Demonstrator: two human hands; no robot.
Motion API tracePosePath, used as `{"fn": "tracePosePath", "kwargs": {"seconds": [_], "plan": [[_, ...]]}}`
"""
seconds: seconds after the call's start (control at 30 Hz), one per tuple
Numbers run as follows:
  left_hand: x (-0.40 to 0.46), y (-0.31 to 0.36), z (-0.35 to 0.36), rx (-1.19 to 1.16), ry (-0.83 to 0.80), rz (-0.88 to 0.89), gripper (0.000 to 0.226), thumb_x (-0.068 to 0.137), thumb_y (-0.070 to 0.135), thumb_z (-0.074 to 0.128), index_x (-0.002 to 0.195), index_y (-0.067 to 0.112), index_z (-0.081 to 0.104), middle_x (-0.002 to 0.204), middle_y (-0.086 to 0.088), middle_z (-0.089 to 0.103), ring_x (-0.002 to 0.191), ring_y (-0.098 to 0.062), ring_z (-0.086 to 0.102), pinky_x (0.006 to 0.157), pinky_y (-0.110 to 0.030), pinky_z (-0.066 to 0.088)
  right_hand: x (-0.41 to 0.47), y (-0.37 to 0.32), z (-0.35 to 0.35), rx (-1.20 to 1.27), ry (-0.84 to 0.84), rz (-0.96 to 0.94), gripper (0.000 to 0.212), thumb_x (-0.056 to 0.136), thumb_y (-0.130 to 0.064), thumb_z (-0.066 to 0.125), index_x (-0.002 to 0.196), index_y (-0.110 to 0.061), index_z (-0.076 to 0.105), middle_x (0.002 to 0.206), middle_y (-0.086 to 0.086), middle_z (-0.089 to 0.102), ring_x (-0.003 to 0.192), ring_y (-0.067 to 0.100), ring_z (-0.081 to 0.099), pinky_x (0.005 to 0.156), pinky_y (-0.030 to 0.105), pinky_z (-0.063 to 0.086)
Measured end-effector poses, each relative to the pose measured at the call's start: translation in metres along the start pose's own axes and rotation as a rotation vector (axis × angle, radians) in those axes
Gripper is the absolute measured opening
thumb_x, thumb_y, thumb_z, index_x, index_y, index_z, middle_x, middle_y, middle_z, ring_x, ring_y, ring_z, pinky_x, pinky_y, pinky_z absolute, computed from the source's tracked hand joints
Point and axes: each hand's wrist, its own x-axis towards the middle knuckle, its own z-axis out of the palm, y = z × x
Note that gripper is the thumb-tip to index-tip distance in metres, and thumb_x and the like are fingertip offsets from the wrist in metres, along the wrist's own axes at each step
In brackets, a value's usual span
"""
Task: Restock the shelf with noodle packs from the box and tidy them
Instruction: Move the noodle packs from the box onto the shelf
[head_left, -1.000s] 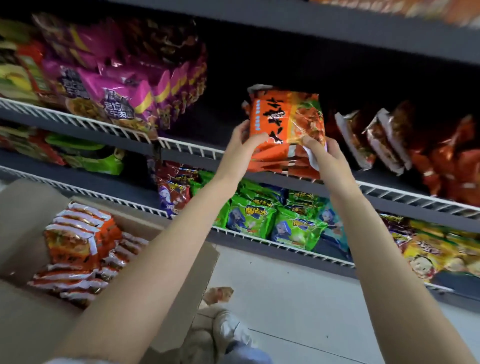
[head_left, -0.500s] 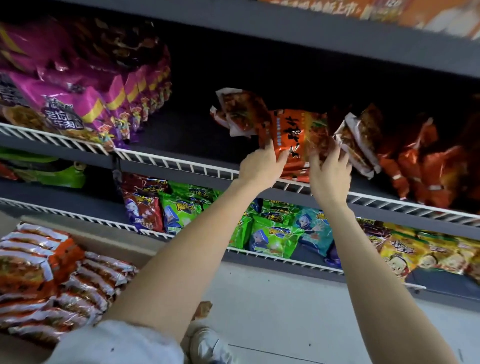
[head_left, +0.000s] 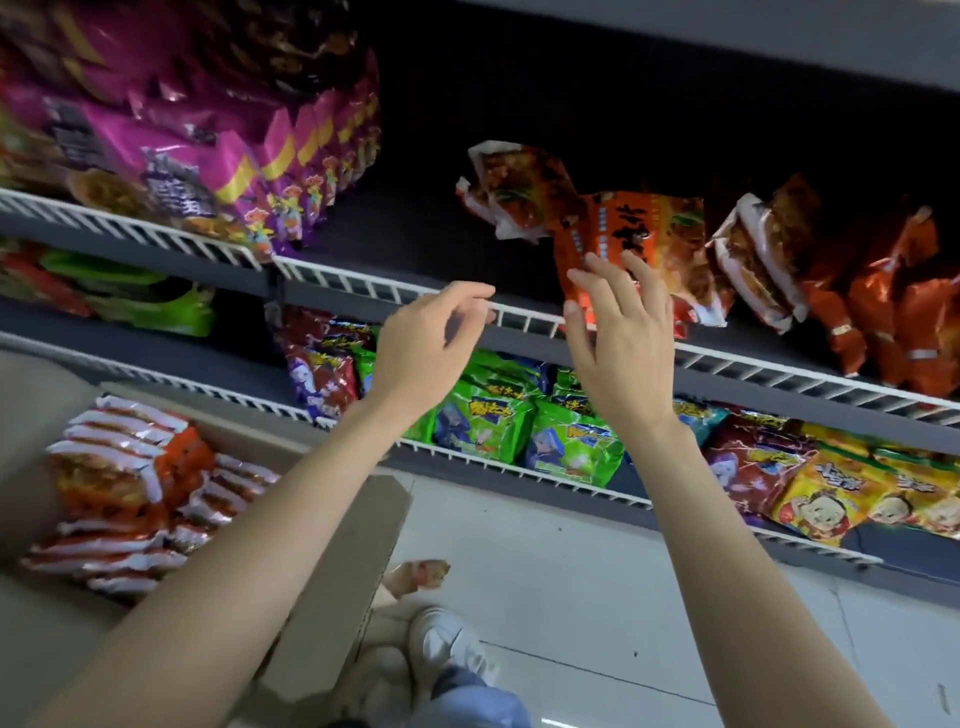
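An orange noodle pack (head_left: 644, 244) leans on the dark shelf (head_left: 415, 228) behind the white wire rail (head_left: 363, 286). Another orange pack (head_left: 519, 192) lies tilted just behind and left of it. My right hand (head_left: 618, 338) is spread in front of the leaning pack, with its fingertips at the lower edge. My left hand (head_left: 426, 348) hovers loosely curled near the rail and holds nothing. Several more orange packs (head_left: 119, 488) fill the cardboard box (head_left: 332, 571) at lower left.
Purple packs (head_left: 218, 156) crowd the shelf's left part and orange-red packs (head_left: 857, 291) its right. Green, red and yellow snack bags (head_left: 545, 431) line the shelf below. A white shoe (head_left: 447, 649) and a small wrapper (head_left: 421, 571) are on the tiled floor.
Both hands set the orange pack on the shelf and let it go. My left hand has drawn back toward the rail; my right stays at the pack's front.
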Motion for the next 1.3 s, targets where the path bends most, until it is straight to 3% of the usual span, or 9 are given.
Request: {"fn": "tracePosePath", "kwargs": {"seconds": [0.2,0.33,0.43,0.53,0.7,0.83,1.03,1.17,1.3], "plan": [[-0.134,-0.097,-0.115,0.048,0.115,-0.441,0.022,0.095,0.035,0.047,0.102,0.026,0.066,0.068,0.010,0.067,0.065,-0.010,0.065,0.064,-0.034,0.053,-0.042,-0.141,0.071,0.465,-0.387,-0.187,0.024,0.093,-0.022,0.048,0.101,-0.014,0.069,0.097,0.002,0.070,0.094,0.025,0.061,0.073,0.036,0.053],[-0.213,-0.177,-0.168,0.214,0.052,-0.895,0.023,0.087,0.030,0.064,0.107,0.020,0.064,0.092,0.001,0.068,0.090,-0.019,0.064,0.075,-0.027,0.042,-0.066,-0.229,0.156,0.518,-0.859,-0.236,0.032,0.092,-0.024,0.052,0.122,-0.020,0.060,0.123,0.004,0.062,0.113,0.026,0.056,0.088,0.036,0.047],[-0.239,-0.224,-0.189,0.084,0.038,-1.173,0.069,0.057,0.054,0.068,0.113,0.016,0.056,0.107,-0.010,0.066,0.101,-0.027,0.062,0.091,-0.039,0.048,-0.072,-0.282,0.212,0.505,-1.015,-0.262,0.048,0.090,-0.028,0.055,0.136,-0.019,0.047,0.136,0.008,0.052,0.122,0.028,0.050,0.096,0.036,0.043],[-0.237,-0.265,-0.193,-0.006,0.080,-1.317,0.090,0.053,0.057,0.067,0.127,0.011,0.048,0.117,-0.008,0.060,0.110,-0.025,0.056,0.099,-0.039,0.043,-0.071,-0.324,0.270,0.460,-1.043,-0.300,0.067,0.086,-0.031,0.060,0.144,-0.013,0.032,0.142,0.016,0.041,0.128,0.033,0.041,0.104,0.037,0.037],[-0.210,-0.315,-0.169,-0.212,0.249,-1.297,0.063,0.088,0.033,0.063,0.141,0.016,0.033,0.127,0.001,0.048,0.119,-0.016,0.047,0.101,-0.029,0.036,-0.078,-0.359,0.333,0.168,-0.912,-0.518,0.080,0.090,-0.047,0.050,0.150,-0.007,0.015,0.152,0.019,0.023,0.144,0.036,0.010,0.118,0.047,0.007],[-0.190,-0.335,-0.147,-0.174,0.380,-1.375,0.090,0.080,0.051,0.067,0.149,0.019,0.018,0.147,-0.012,0.034,0.133,-0.029,0.037,0.109,-0.039,0.031,-0.102,-0.355,0.332,0.180,-0.866,-0.575,0.077,0.092,-0.037,0.048,0.151,-0.007,0.008,0.157,0.022,0.005,0.145,0.036,-0.003,0.118,0.045,-0.004],[-0.217,-0.341,-0.142,-0.105,0.387,-1.426,0.098,0.079,0.041,0.071,0.150,0.025,0.005,0.148,-0.018,0.022,0.133,-0.033,0.032,0.105,-0.038,0.030,-0.107,-0.360,0.325,0.416,-0.859,-0.487,0.070,0.089,-0.036,0.053,0.148,-0.016,0.023,0.149,0.013,0.027,0.136,0.034,0.023,0.110,0.043,0.026],[-0.229,-0.345,-0.156,-0.306,0.459,-1.453,0.116,0.060,0.047,0.079,0.148,0.034,0.006,0.148,-0.009,0.028,0.130,-0.030,0.037,0.102,-0.047,0.041,-0.093,-0.368,0.332,0.495,-0.912,-0.355,0.093,0.078,-0.052,0.066,0.148,-0.014,0.019,0.138,0.010,0.032,0.124,0.027,0.031,0.100,0.038,0.034],[-0.225,-0.350,-0.158,-0.554,0.572,-1.448,0.077,0.082,0.040,0.067,0.145,0.033,0.023,0.139,-0.002,0.041,0.114,-0.021,0.046,0.087,-0.044,0.051,-0.095,-0.380,0.341,0.207,-0.922,-0.382,0.125,0.059,-0.075,0.069,0.149,-0.011,0.010,0.132,0.015,0.037,0.118,0.028,0.036,0.103,0.037,0.031]]}}
